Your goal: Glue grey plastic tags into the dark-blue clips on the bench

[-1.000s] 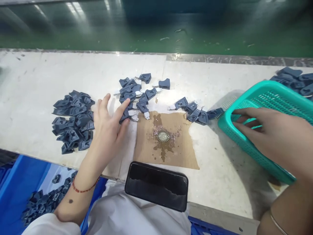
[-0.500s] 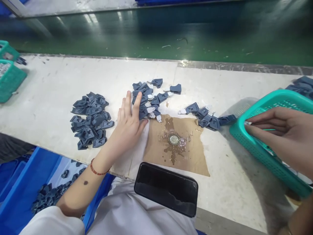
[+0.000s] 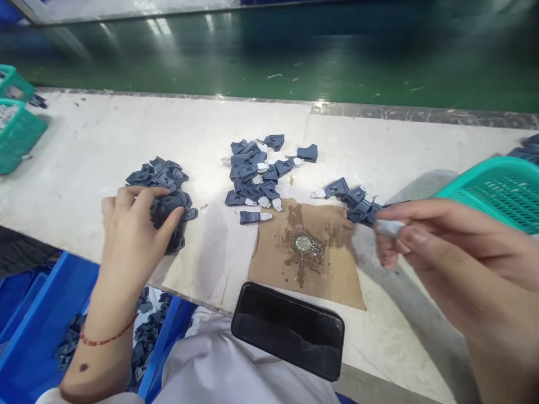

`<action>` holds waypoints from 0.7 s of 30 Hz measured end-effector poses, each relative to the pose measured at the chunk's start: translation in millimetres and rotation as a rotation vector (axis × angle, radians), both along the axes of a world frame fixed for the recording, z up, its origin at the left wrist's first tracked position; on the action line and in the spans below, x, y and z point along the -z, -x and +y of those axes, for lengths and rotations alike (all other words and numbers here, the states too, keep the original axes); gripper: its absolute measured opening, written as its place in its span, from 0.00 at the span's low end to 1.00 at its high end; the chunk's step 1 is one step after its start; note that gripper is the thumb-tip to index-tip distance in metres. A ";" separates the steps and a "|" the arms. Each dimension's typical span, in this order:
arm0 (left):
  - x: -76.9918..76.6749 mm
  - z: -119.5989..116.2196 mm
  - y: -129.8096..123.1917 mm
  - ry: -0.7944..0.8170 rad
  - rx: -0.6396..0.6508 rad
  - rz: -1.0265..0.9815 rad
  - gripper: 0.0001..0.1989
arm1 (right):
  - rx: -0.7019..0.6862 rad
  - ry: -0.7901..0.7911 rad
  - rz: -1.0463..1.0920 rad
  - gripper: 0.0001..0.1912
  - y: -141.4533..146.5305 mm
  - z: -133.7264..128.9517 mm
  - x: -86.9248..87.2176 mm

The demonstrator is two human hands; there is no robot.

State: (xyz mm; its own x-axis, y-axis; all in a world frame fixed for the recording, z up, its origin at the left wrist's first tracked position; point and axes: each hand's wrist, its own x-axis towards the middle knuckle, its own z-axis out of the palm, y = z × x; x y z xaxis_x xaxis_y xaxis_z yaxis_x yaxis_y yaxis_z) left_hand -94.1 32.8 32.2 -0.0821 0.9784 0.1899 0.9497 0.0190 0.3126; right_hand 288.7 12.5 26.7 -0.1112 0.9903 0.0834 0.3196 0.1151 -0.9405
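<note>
My left hand (image 3: 137, 227) reaches over a pile of dark blue-grey plastic housings (image 3: 162, 174). Its thumb and index finger curve apart at the pile, and the other fingertips are partly hidden. Between the thumb and fingers of my right hand (image 3: 438, 247) is a small white plastic piece (image 3: 389, 227), held in front of the green basket. Near the middle lies a group of blue-grey housings with white ends (image 3: 252, 171). Another small cluster of such pieces (image 3: 351, 196) sits just beyond my right fingertips.
A wet brown cardboard sheet (image 3: 269, 264) carries a round metallic object (image 3: 303, 243). A black phone (image 3: 288, 331) lies at the table's front edge. Green baskets stand at right (image 3: 497, 185) and far left (image 3: 21, 140). Below left, a blue bin (image 3: 37, 336) contains more housings.
My left hand has moved left from the middle group to the housing pile, and one piece with a white end now lies by the cardboard. My right hand has left the basket with the white piece.
</note>
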 end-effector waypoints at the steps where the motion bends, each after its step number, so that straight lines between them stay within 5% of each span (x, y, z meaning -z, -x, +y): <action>1: 1.0 -1.6 4.3 0.003 -0.006 -0.009 0.17 | -0.012 0.086 0.089 0.08 7.4 0.1 -3.1; 5: 5.5 -3.8 9.5 -0.007 -0.011 0.007 0.13 | -0.042 0.341 0.227 0.11 16.7 4.7 -0.8; 12: -6.1 -9.8 -9.4 -0.102 -0.198 -0.181 0.20 | -0.085 0.387 0.308 0.11 24.3 10.8 10.2; 15: -17.9 -19.4 -29.6 -0.184 -0.228 -0.425 0.19 | -0.058 0.342 0.282 0.09 30.6 10.3 11.4; 21: -7.5 -32.7 -57.8 0.206 -0.020 -1.087 0.10 | -0.041 0.054 -0.150 0.08 41.6 5.2 11.0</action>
